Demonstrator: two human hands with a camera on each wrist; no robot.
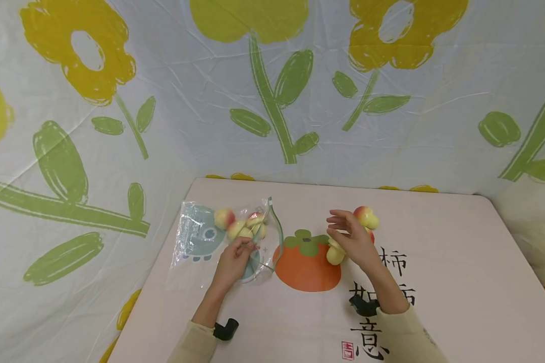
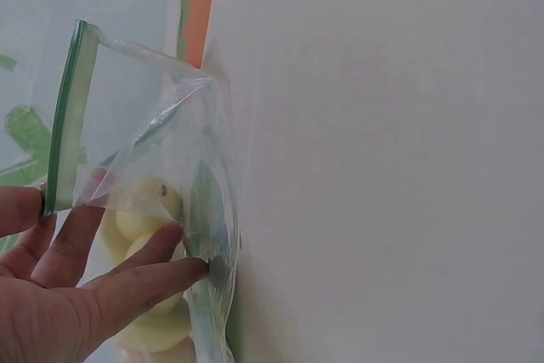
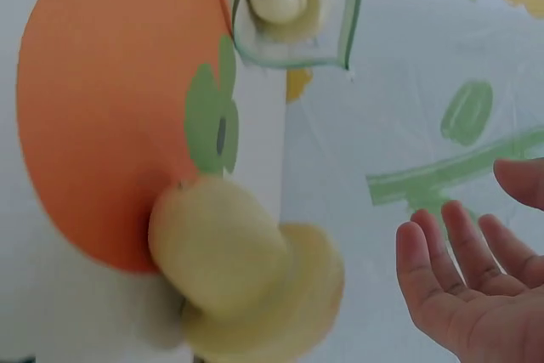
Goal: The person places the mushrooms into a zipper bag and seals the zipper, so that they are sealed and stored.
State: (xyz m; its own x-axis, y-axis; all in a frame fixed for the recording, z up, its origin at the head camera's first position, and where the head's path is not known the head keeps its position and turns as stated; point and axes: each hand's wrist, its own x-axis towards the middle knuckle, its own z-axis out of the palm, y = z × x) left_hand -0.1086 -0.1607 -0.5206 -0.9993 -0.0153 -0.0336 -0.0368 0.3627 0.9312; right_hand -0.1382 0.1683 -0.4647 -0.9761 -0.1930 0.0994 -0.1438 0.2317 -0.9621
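A clear zip bag (image 1: 279,227) with a green seal lies at the left of the table, its mouth spread toward the right. Several yellow fruits with a red blush (image 1: 236,230) are inside it. My left hand (image 1: 231,263) holds the mouth's near edge; the left wrist view shows the thumb at the green seal (image 2: 65,116) and fingers against the clear plastic. Over more loose yellow-red fruits (image 1: 335,255) on the right hovers my right hand (image 1: 355,243), its fingers loosely extended and holding nothing. Two of these fruits (image 3: 217,244) show large in the right wrist view.
The pale table mat (image 1: 458,252) bears a printed orange persimmon (image 1: 306,269) between the hands and black characters (image 1: 370,340) at the right. A flower-patterned cloth (image 1: 177,75) rises behind the table and at its sides.
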